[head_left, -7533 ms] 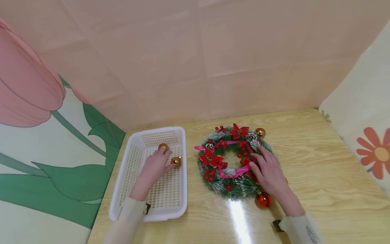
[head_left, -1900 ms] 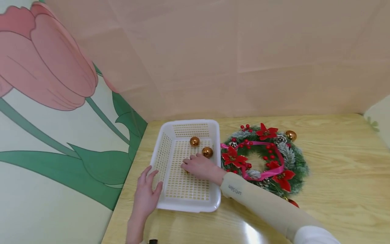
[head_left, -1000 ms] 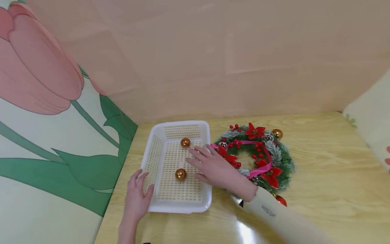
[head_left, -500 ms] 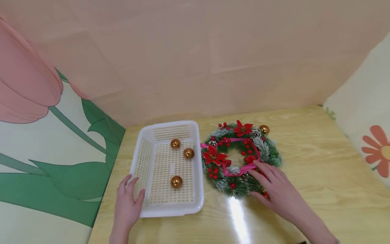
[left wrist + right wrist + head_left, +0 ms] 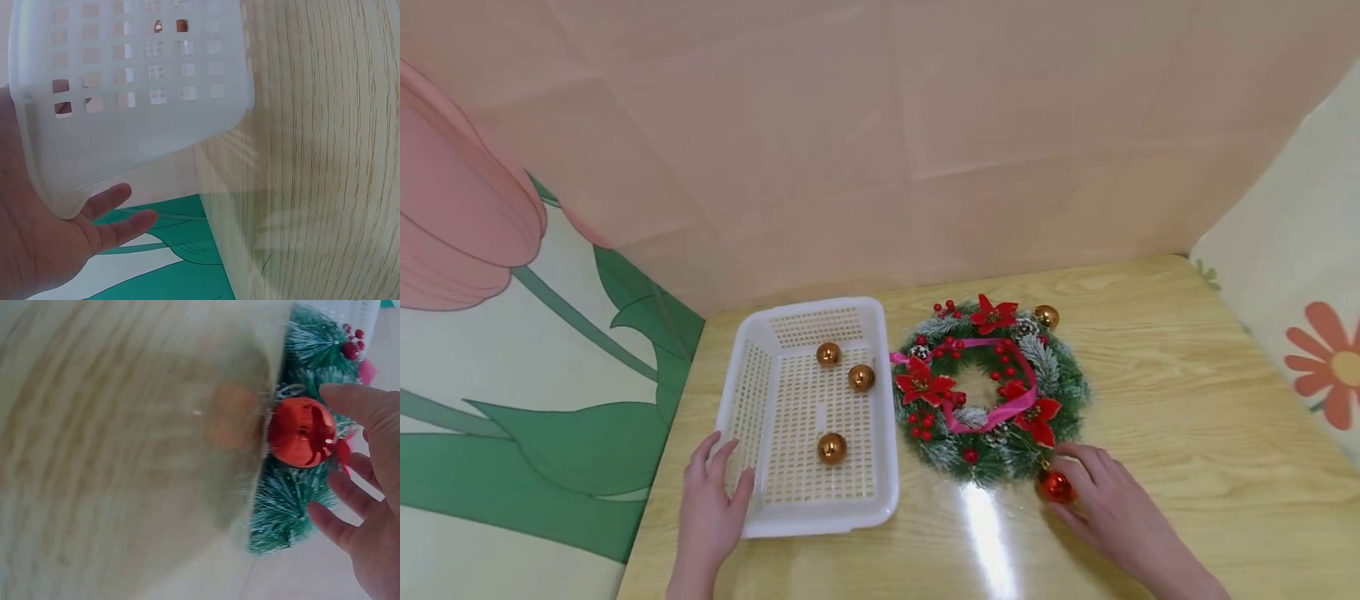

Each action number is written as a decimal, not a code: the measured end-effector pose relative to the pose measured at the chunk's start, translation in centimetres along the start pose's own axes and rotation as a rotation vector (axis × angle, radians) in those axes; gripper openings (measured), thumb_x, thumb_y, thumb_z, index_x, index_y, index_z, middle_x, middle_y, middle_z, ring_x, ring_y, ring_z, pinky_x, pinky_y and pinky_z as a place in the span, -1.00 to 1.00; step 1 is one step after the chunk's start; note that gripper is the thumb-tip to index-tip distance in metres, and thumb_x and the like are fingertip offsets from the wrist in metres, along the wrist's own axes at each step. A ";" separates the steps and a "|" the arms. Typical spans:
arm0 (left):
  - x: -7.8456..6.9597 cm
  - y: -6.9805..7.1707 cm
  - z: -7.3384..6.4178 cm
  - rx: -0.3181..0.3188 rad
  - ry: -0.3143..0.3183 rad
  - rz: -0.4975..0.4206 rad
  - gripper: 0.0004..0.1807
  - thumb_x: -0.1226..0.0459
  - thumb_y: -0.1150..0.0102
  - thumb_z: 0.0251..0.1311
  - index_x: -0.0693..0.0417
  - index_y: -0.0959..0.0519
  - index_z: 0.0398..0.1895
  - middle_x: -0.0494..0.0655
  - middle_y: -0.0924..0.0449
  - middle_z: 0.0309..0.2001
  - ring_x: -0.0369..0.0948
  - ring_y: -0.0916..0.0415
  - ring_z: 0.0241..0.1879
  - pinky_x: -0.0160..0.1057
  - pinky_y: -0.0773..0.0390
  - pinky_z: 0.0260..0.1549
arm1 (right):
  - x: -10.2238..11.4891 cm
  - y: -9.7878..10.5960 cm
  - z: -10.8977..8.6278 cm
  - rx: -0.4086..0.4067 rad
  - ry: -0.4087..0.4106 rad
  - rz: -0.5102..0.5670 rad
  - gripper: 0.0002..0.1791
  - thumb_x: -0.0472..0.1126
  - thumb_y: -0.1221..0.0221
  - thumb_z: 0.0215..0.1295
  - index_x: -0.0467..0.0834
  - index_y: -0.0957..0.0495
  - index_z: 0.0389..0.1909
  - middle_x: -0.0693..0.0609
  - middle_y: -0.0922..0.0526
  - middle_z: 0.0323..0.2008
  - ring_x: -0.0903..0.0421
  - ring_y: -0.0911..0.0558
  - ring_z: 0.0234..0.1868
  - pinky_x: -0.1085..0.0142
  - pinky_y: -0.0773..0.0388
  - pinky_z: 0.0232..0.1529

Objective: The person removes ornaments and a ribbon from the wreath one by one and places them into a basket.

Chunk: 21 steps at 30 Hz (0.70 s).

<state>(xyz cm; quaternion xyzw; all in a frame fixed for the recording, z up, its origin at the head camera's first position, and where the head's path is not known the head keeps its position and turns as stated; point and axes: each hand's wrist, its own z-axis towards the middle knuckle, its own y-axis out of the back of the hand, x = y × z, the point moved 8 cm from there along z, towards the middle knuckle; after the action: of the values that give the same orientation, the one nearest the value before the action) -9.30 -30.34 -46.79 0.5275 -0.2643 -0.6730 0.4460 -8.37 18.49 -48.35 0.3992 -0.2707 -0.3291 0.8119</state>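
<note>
My left hand point(image 5: 709, 504) is at the near left corner of the white plastic basket point(image 5: 880, 467), thumb to one side of the rim and the other fingers loosely spread along the outside. Three shiny gold Christmas balls point(image 5: 832, 448) lie in the basket. To its right lies a green Christmas wreath point(image 5: 943, 450) with red poinsettias, berries, pine cones and a pink ribbon. A red Christmas ball point(image 5: 303, 432) hangs at the wreath's near right edge. My right hand point(image 5: 1108, 508) reaches round this ball, its thumb and fingers parted around it in the right wrist view.
Another gold ball point(image 5: 1047, 317) sits at the wreath's far right edge. The wooden table point(image 5: 1195, 400) meets a pinkish covered wall point(image 5: 790, 167) at the back. A flower-printed panel point(image 5: 572, 483) stands along the left side, another on the right.
Earlier my left hand was among two gold balls in the basket; now it is at the rim. My right hand reached into the basket, where a third gold ball now lies, then returned to the red ball.
</note>
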 end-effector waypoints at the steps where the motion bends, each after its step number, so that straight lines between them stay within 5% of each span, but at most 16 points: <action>1: 0.0 0.0 0.0 -0.002 -0.002 0.000 -0.52 0.33 -0.29 0.31 0.34 -0.49 0.25 0.31 -0.22 0.41 0.33 -0.24 0.30 0.38 -0.37 0.10 | -0.1 -0.2 -0.1 0.003 -0.001 0.006 -0.24 0.35 0.28 0.56 -0.25 -0.56 -0.07 -0.18 -0.58 0.00 -0.15 -0.58 -0.04 -0.11 -0.59 -0.16; 12: 0.3 -0.1 -0.1 -0.007 0.002 0.010 -0.55 0.33 -0.29 0.31 0.32 -0.53 0.22 0.27 -0.23 0.42 0.31 -0.24 0.30 0.36 -0.37 0.10 | -0.6 -2.4 -1.1 0.119 0.023 0.038 -0.31 0.23 0.38 0.62 -0.10 -0.65 -0.03 -0.08 -0.57 -0.02 -0.06 -0.59 -0.08 -0.05 -0.64 -0.17; 21: 0.3 -0.3 0.0 0.000 0.007 0.012 -0.60 0.30 -0.28 0.32 0.31 -0.56 0.17 0.25 -0.21 0.44 0.30 -0.23 0.31 0.36 -0.38 0.10 | -0.1 -1.3 0.0 0.093 0.094 0.030 -0.31 0.18 0.42 0.65 -0.10 -0.66 -0.04 -0.09 -0.59 -0.03 -0.07 -0.59 -0.10 -0.05 -0.64 -0.22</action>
<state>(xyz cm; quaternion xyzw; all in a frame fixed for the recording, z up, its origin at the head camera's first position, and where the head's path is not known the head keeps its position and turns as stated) -9.39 -30.49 -47.19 0.5282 -0.2659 -0.6684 0.4512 -8.85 17.93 -49.48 0.4476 -0.2531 -0.2848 0.8090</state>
